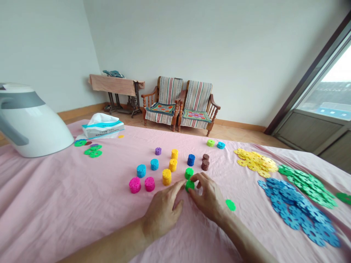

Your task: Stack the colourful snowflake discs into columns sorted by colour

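Near the middle of the pink cloth, two stacks of green notched discs stand one behind the other. My right hand (210, 195) has its thumb and index finger against the right side of the nearer green stack (189, 186), gripping it. The farther green stack (189, 173) is just beyond the fingertips. On the left, my left hand (166, 204) stretches its fingers toward the same nearer stack, thumb apart, holding nothing visible. Whether its fingertips touch the discs is hard to tell. A loose green disc (230, 205) lies right of my right wrist.
Around the green stacks stand yellow (166, 177), pink (135, 185), light blue (141, 171), dark blue (191, 160) and brown stacks (205, 165). Yellow (256, 162), green (308, 184) and blue disc piles (298, 210) lie right. A kettle (41, 124) and tissue pack (102, 128) are left.
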Motion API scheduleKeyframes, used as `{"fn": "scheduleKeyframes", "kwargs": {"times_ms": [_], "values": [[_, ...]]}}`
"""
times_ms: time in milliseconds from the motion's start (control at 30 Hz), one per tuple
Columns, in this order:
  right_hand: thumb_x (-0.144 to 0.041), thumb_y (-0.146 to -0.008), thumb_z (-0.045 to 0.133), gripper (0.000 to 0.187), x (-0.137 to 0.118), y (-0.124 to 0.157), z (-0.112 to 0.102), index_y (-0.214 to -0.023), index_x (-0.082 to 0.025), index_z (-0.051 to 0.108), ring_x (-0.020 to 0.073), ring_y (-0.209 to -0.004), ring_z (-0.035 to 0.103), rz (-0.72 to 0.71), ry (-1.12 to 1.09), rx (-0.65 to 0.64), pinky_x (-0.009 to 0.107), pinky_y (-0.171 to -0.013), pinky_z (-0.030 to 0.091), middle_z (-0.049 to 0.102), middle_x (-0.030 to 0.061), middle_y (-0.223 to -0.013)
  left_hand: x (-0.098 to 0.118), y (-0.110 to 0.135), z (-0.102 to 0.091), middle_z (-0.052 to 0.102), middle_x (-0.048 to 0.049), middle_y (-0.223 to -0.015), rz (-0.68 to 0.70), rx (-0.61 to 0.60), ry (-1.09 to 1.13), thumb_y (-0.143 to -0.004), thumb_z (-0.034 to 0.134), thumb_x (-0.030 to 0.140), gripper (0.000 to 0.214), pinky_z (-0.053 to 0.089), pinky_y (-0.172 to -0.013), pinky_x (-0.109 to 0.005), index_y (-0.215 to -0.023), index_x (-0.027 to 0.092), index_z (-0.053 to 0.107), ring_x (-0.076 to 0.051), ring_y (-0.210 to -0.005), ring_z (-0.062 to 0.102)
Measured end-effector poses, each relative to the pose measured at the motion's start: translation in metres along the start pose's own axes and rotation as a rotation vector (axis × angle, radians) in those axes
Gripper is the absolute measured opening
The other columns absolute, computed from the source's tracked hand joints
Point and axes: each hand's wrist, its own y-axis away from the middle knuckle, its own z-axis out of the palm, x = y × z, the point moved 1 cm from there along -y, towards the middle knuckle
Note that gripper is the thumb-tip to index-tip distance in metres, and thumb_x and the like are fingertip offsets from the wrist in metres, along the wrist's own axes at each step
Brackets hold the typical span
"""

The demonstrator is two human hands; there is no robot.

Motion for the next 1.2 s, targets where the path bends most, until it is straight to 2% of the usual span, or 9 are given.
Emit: {"fn": "scheduleKeyframes", "kwargs": {"times_ms": [200, 367, 500, 633, 767, 933, 1133, 1200], "values": [[-0.021, -0.073, 0.057, 0.014, -0.004, -0.002, -0.011, -0.087, -0.021, 0.056, 0.0132, -0.066, 0.055, -0.002, -0.018, 0.024, 0.026, -0.063, 0.043, 0.059, 0.0010, -0.083, 0.001, 0.000, -0.001, 0.055, -0.0019, -0.129, -0.006, -0.006, 0.021, -0.074, 0.044, 0.005, 0.058, 0.041, -0.101, -0.033, -0.129, 0.024, 0.045, -0.018, -0.117, 0.051], [-0.021, -0.074, 0.052, 0.006, 0.020, -0.010, -0.038, -0.079, -0.020, 0.056, 0.0123, -0.062, 0.056, 0.089, 0.023, 0.091, 0.025, -0.060, 0.042, 0.060, 0.0000, -0.078, 0.003, -0.001, -0.003, 0.055, -0.0008, -0.129, -0.043, -0.037, 0.017, -0.073, 0.046, 0.004, 0.060, 0.043, -0.099, -0.033, -0.129, 0.024, 0.044, -0.017, -0.113, 0.055], [-0.019, -0.069, 0.056, 0.011, 0.050, -0.007, -0.047, -0.080, -0.020, 0.056, 0.0143, -0.068, 0.056, 0.108, 0.083, -0.065, 0.028, -0.066, 0.043, 0.059, 0.0006, -0.078, 0.002, -0.001, -0.002, 0.055, -0.0005, -0.130, -0.063, -0.048, -0.008, -0.076, 0.046, 0.007, 0.058, 0.041, -0.100, -0.032, -0.131, 0.024, 0.042, -0.016, -0.116, 0.052], [-0.019, -0.065, 0.059, 0.020, 0.061, -0.001, -0.049, -0.085, -0.020, 0.057, 0.0150, -0.073, 0.057, 0.097, 0.102, -0.190, 0.028, -0.068, 0.043, 0.058, 0.0012, -0.083, 0.001, -0.001, -0.001, 0.056, 0.0000, -0.128, -0.056, -0.047, -0.015, -0.076, 0.046, 0.008, 0.057, 0.041, -0.100, -0.030, -0.131, 0.024, 0.041, -0.015, -0.115, 0.053], [-0.015, -0.065, 0.057, 0.027, 0.056, -0.001, -0.055, -0.091, -0.020, 0.057, 0.0142, -0.074, 0.057, 0.076, 0.085, -0.232, 0.028, -0.069, 0.044, 0.057, 0.0017, -0.086, 0.001, -0.001, -0.001, 0.057, 0.0002, -0.127, -0.050, -0.042, -0.009, -0.077, 0.046, 0.008, 0.057, 0.041, -0.100, -0.030, -0.131, 0.024, 0.041, -0.015, -0.114, 0.054], [-0.012, -0.068, 0.054, 0.025, 0.042, -0.002, -0.062, -0.090, -0.021, 0.059, 0.0153, -0.078, 0.056, -0.016, 0.052, -0.240, 0.029, -0.072, 0.044, 0.058, 0.0021, -0.087, 0.002, 0.000, -0.002, 0.057, -0.0010, -0.127, -0.043, -0.046, -0.005, -0.075, 0.045, 0.006, 0.058, 0.042, -0.099, -0.031, -0.130, 0.024, 0.043, -0.016, -0.114, 0.054], [-0.003, -0.062, 0.054, 0.033, 0.027, 0.002, -0.055, -0.088, -0.022, 0.062, 0.0178, -0.078, 0.055, -0.110, 0.061, -0.281, 0.031, -0.072, 0.042, 0.061, 0.0019, -0.080, 0.001, 0.000, -0.002, 0.058, -0.0004, -0.126, -0.045, -0.029, 0.001, -0.073, 0.045, 0.005, 0.058, 0.042, -0.099, -0.031, -0.128, 0.025, 0.045, -0.017, -0.113, 0.055], [-0.004, -0.065, 0.053, 0.027, 0.024, 0.002, -0.052, -0.083, -0.021, 0.063, 0.0177, -0.078, 0.055, -0.126, 0.055, -0.267, 0.030, -0.072, 0.042, 0.062, 0.0021, -0.078, 0.001, 0.000, -0.001, 0.058, -0.0002, -0.126, -0.039, -0.026, 0.001, -0.073, 0.045, 0.005, 0.058, 0.042, -0.099, -0.031, -0.128, 0.025, 0.045, -0.017, -0.112, 0.055]]}}
